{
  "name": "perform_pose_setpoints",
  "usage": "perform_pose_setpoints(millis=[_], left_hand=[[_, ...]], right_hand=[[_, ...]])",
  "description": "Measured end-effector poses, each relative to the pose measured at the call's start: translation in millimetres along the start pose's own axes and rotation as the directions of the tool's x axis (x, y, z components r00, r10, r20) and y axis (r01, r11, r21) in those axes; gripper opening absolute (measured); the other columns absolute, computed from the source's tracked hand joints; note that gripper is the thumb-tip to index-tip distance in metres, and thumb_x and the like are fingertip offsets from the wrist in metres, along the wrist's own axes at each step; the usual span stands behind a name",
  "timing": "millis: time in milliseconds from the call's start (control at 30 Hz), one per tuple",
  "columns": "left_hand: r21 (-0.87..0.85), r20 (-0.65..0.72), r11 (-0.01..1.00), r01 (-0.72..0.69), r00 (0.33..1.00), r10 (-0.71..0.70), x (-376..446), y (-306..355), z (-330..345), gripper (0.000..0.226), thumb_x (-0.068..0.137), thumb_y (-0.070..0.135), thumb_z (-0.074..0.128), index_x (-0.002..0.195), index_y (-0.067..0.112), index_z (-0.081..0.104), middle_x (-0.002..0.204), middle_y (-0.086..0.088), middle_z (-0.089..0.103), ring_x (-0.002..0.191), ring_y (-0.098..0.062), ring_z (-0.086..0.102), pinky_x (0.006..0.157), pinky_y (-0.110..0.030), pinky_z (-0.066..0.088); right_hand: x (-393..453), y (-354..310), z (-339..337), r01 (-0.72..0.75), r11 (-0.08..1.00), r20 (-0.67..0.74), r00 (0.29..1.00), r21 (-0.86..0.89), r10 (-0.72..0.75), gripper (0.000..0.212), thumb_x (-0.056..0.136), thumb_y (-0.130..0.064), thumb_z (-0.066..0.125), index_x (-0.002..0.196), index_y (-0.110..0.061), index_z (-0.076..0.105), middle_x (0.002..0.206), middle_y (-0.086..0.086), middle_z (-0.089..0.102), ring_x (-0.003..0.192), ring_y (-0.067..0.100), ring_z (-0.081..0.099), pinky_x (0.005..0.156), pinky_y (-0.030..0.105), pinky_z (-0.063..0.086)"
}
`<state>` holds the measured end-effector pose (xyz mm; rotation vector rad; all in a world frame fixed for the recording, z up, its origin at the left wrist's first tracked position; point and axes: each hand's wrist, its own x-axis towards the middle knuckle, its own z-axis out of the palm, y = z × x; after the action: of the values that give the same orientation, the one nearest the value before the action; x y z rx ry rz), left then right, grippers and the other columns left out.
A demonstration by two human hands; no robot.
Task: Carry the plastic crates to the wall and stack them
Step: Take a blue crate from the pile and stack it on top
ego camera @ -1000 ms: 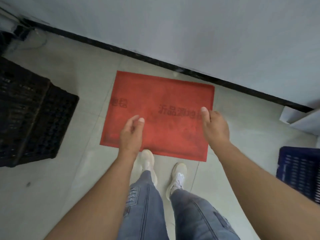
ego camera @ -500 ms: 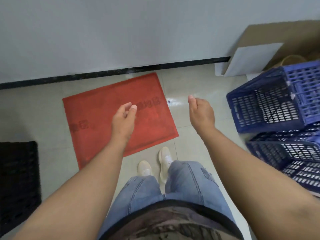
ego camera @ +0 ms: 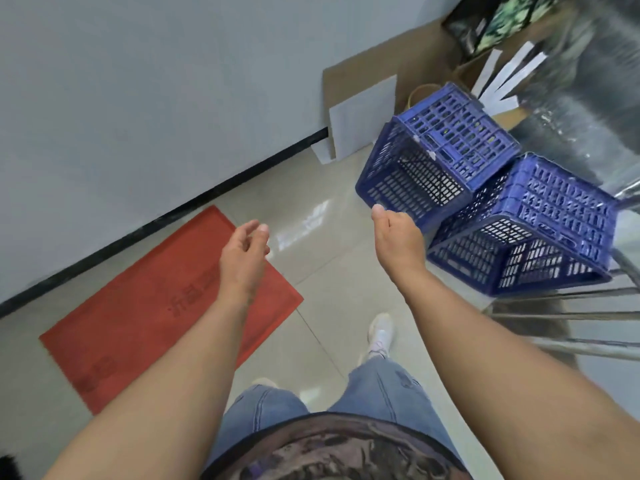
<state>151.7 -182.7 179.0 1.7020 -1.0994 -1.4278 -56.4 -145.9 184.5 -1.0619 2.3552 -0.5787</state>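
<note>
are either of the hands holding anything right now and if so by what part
Nothing is held. The left hand and right hand both hang empty, the right one just short of the upper blue crate.

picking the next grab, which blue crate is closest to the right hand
The upper blue crate, tipped with its opening facing the right hand. The lower blue crate lies farther right, beneath it.

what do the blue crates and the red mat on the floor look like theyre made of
Blue crates: moulded rigid plastic, going by the even blue colour and the regular slotted grid walls; the finish looks fairly matte and scuffed.
Red mat: probably rubber or soft plastic, flat and matte, with characters pressed into its surface. The exact material cannot be told.
</note>
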Motion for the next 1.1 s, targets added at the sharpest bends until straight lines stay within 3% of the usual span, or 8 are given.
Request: perform_pose_setpoints(millis=[100, 200, 267, 333, 500, 733, 900, 1100], left_hand=[[0.003, 0.034, 1.000, -0.007, 0.999, 0.007, -6, 20, 56, 0.038, 0.095, 0.033, 0.049, 0.129, 0.019, 0.052, 0.117, -0.004, 0.060, 0.090, -0.009, 0.061, 0.071, -0.026, 0.052], [0.010, 0.056, 1.000, -0.011, 0.998, 0.010, -10, 45, 112, 0.042, 0.094, 0.033, 0.050, 0.134, 0.020, 0.049, 0.119, 0.001, 0.056, 0.098, -0.011, 0.060, 0.079, -0.033, 0.055], [0.022, 0.062, 1.000, -0.013, 0.998, 0.012, -8, 61, 147, 0.041, 0.094, 0.034, 0.050, 0.133, 0.020, 0.050, 0.121, 0.002, 0.056, 0.109, -0.014, 0.058, 0.089, -0.036, 0.053], [0.040, 0.056, 0.999, -0.018, 0.998, 0.016, -4, 75, 177, 0.037, 0.094, 0.033, 0.051, 0.127, 0.019, 0.056, 0.115, 0.004, 0.058, 0.113, -0.014, 0.056, 0.098, -0.034, 0.047], [0.035, 0.028, 0.999, -0.001, 1.000, 0.000, 20, 98, 226, 0.029, 0.094, 0.030, 0.051, 0.119, 0.018, 0.061, 0.097, 0.021, 0.055, 0.107, -0.010, 0.053, 0.103, -0.035, 0.043], [0.059, 0.055, 0.998, 0.037, 0.998, -0.040, 85, 96, 256, 0.045, 0.095, 0.036, 0.049, 0.137, 0.021, 0.047, 0.135, 0.004, 0.051, 0.126, -0.012, 0.047, 0.108, -0.042, 0.039], [0.081, 0.058, 0.991, 0.104, 0.992, -0.109, 151, 72, 279, 0.046, 0.094, 0.040, 0.047, 0.138, 0.024, 0.046, 0.142, 0.002, 0.049, 0.130, -0.015, 0.045, 0.109, -0.044, 0.038], [0.070, 0.088, 0.979, 0.194, 0.976, -0.200, 216, 36, 301, 0.044, 0.096, 0.039, 0.043, 0.139, 0.027, 0.045, 0.143, 0.002, 0.047, 0.131, -0.016, 0.045, 0.104, -0.040, 0.043]], right_hand=[[27, 26, -36, -0.023, 1.000, -0.032, 0.999, 0.010, 0.024, 0.044, 0.100, -0.040, 0.027, 0.078, -0.012, 0.052, 0.105, 0.016, 0.059, 0.091, 0.029, 0.051, 0.074, 0.033, 0.033], [60, 49, -72, -0.024, 0.999, -0.025, 0.999, 0.033, 0.024, 0.039, 0.100, -0.034, 0.029, 0.082, -0.016, 0.059, 0.110, 0.014, 0.058, 0.103, 0.032, 0.054, 0.081, 0.036, 0.038], [85, 63, -94, -0.015, 0.999, -0.027, 0.999, 0.051, 0.017, 0.030, 0.097, -0.025, 0.035, 0.105, -0.019, 0.063, 0.121, 0.009, 0.057, 0.112, 0.028, 0.054, 0.087, 0.035, 0.040], [111, 74, -114, -0.004, 1.000, -0.023, 1.000, 0.030, 0.005, 0.038, 0.095, -0.020, 0.039, 0.129, -0.019, 0.055, 0.132, 0.005, 0.053, 0.114, 0.024, 0.054, 0.092, 0.035, 0.042], [170, 91, -144, -0.016, 0.999, 0.011, 1.000, 0.028, 0.015, 0.038, 0.095, -0.028, 0.043, 0.132, -0.021, 0.052, 0.135, 0.005, 0.050, 0.110, 0.023, 0.056, 0.088, 0.036, 0.045], [255, 91, -135, -0.094, 0.995, 0.052, 0.994, 0.016, 0.093, 0.054, 0.094, -0.050, 0.039, 0.140, -0.022, 0.042, 0.137, 0.008, 0.049, 0.121, 0.026, 0.049, 0.092, 0.042, 0.042], [327, 87, -102, -0.159, 0.984, 0.173, 0.970, -0.083, 0.171, 0.067, 0.090, -0.060, 0.038, 0.148, -0.027, 0.028, 0.149, 0.011, 0.037, 0.135, 0.031, 0.036, 0.103, 0.050, 0.037], [385, 94, -45, -0.226, 0.933, 0.265, 0.916, -0.280, 0.302, 0.072, 0.089, -0.064, 0.037, 0.150, -0.030, 0.020, 0.152, 0.014, 0.030, 0.139, 0.035, 0.026, 0.109, 0.049, 0.028]])
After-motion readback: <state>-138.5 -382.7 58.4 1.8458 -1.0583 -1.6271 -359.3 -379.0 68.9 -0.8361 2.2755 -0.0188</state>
